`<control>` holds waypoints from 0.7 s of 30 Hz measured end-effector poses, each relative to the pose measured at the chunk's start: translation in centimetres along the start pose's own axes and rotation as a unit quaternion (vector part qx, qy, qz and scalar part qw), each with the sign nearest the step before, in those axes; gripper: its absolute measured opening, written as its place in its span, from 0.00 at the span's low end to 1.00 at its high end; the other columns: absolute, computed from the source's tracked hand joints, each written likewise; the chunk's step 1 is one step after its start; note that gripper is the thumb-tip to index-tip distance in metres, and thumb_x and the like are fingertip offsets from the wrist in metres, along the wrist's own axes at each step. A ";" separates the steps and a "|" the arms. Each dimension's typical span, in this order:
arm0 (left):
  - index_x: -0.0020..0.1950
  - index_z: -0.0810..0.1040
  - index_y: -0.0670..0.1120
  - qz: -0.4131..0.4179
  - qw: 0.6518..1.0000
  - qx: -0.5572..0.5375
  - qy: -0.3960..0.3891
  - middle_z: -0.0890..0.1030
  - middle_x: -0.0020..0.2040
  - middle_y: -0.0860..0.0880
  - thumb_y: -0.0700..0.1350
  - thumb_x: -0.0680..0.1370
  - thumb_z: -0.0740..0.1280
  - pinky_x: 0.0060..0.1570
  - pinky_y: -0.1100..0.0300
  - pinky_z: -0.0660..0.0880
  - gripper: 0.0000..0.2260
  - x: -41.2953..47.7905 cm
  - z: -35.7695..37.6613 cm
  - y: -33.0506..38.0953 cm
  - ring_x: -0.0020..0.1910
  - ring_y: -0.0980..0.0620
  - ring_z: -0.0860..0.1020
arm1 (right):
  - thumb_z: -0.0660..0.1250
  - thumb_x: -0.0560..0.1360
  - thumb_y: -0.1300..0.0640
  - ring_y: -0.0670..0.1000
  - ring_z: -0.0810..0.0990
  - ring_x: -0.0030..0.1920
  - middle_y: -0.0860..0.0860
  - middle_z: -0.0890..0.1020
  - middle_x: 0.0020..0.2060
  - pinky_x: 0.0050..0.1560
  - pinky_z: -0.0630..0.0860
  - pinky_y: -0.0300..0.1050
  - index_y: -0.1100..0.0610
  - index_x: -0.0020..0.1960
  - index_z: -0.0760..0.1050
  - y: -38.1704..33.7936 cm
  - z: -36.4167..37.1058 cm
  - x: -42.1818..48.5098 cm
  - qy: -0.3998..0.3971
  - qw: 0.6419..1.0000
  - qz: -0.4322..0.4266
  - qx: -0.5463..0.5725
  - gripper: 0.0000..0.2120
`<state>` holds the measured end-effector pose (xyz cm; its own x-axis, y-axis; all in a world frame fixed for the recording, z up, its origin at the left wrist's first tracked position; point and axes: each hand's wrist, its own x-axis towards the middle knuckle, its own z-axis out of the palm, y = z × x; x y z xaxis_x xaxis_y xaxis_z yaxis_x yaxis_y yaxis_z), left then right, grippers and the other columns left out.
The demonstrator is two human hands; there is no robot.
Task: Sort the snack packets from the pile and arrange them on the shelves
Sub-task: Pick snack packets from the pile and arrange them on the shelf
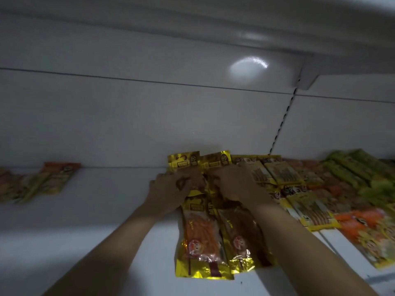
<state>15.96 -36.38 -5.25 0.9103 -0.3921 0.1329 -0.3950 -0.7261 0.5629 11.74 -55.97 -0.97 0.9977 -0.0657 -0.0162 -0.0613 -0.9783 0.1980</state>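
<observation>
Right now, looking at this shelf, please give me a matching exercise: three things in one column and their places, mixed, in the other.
Things:
1. gold packets
2. green packets
3. light glare

Places:
a. far right of the shelf
b. high on the back wall
c. in the middle, under the left hand and the right hand

Pairs: 1-c, 2-a, 3-b.

A white shelf [74, 221] runs left to right in dim light. Behind it stands a pale back wall [128, 116] crossed by a thin dark seam [149, 81]. A slotted upright strip [282, 122] rises at the far right to a bracket [307, 77] under the upper shelf [277, 24]. A bright glare [248, 68] sits on the wall.
</observation>
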 end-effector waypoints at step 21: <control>0.75 0.65 0.55 -0.117 0.974 0.160 0.112 0.66 0.75 0.51 0.64 0.78 0.61 0.71 0.52 0.61 0.28 -8.5 -9.2 -4.8 0.73 0.49 0.64 | 0.65 0.73 0.33 0.57 0.65 0.72 0.54 0.65 0.74 0.71 0.59 0.55 0.48 0.80 0.51 -10.1 -8.0 1.2 0.056 0.968 -0.226 0.094 0.43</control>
<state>11.23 -24.42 -1.59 0.9699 -0.0881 0.2270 -0.1600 -0.9332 0.3216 13.80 -44.55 4.82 0.9198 0.3892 0.0491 0.3890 -0.9211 0.0144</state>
